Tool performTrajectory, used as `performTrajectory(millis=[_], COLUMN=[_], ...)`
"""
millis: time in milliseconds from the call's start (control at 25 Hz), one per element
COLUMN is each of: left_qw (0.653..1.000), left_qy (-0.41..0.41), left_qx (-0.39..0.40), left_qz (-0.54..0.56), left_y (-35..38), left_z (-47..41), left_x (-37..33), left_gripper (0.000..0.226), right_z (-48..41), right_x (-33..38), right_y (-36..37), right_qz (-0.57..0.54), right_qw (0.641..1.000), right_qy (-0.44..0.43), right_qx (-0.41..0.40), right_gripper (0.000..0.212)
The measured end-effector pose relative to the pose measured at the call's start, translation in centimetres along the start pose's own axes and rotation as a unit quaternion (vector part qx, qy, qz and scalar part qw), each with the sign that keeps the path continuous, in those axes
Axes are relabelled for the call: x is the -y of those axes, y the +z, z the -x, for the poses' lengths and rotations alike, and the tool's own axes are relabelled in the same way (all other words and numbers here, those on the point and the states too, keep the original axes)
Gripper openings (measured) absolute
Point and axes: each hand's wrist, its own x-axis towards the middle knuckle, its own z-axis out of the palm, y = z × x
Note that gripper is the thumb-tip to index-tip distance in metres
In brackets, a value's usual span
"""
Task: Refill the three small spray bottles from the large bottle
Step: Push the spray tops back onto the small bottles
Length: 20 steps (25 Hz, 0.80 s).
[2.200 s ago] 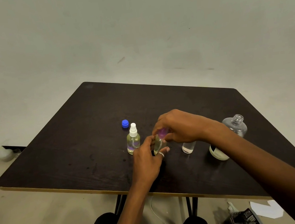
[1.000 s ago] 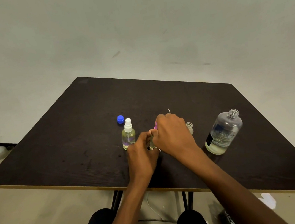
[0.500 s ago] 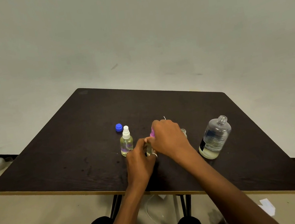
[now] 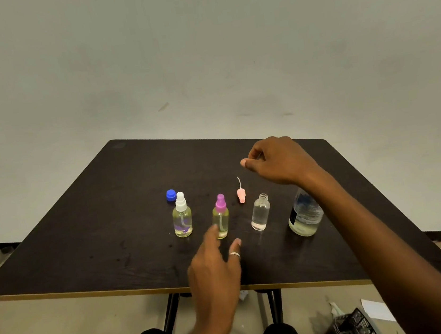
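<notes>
Three small bottles stand in a row on the dark table [image 4: 89, 238]. The white-capped bottle [image 4: 182, 218] and the purple-capped bottle [image 4: 221, 218] hold yellowish liquid. The third small bottle [image 4: 260, 213] is uncapped and nearly empty; its pink spray top [image 4: 241, 193] lies just behind it. The large bottle [image 4: 304, 216] stands at the right, partly hidden by my right forearm. My left hand [image 4: 215, 267] hovers with straight fingers just in front of the purple-capped bottle. My right hand [image 4: 274, 160] is raised above the table behind the bottles, fingers loosely curled, holding nothing.
A blue cap [image 4: 171, 195] lies behind the white-capped bottle. A black basket [image 4: 353, 326] and papers sit on the floor at the lower right. My knees show below the table's front edge.
Both hands have let go of the purple-capped bottle, which now stands capped. My right hand rose up and back; my left hand drew toward me.
</notes>
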Motion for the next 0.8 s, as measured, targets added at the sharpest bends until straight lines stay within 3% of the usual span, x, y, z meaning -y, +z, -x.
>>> performTrajectory(millis=[80, 200, 480, 560, 720, 800], left_qw=[0.999, 0.993, 0.993, 0.992, 0.994, 0.994], left_qy=[0.049, 0.077, -0.008, -0.019, 0.014, 0.026], left_qx=[0.016, 0.077, 0.093, 0.091, 0.072, 0.073], left_qz=[0.016, 0.039, 0.077, 0.084, 0.077, 0.079], left_y=[0.9, 3.3, 8.8, 9.4, 9.1, 8.4], left_z=[1.8, 1.0, -3.7, -4.4, -4.6, -4.2], left_x=[-1.4, -3.4, -3.1, -3.1, -3.0, -2.8], left_gripper=[0.055, 0.066, 0.085, 0.078, 0.042, 0.038], right_z=[-1.0, -2.3, -4.6, -5.5, -7.3, -7.9], right_x=[-0.9, -1.9, -3.8, -4.1, -4.3, -4.3], right_y=[0.5, 1.5, 3.8, 4.9, 7.0, 8.2], right_qz=[-0.003, -0.008, -0.021, -0.019, -0.022, -0.019], right_qw=[1.0, 0.999, 0.998, 0.997, 0.993, 0.991], right_qy=[-0.002, -0.001, 0.013, 0.024, 0.052, 0.067], right_qx=[0.019, 0.044, 0.063, 0.075, 0.099, 0.115], right_gripper=[0.029, 0.028, 0.022, 0.023, 0.022, 0.023])
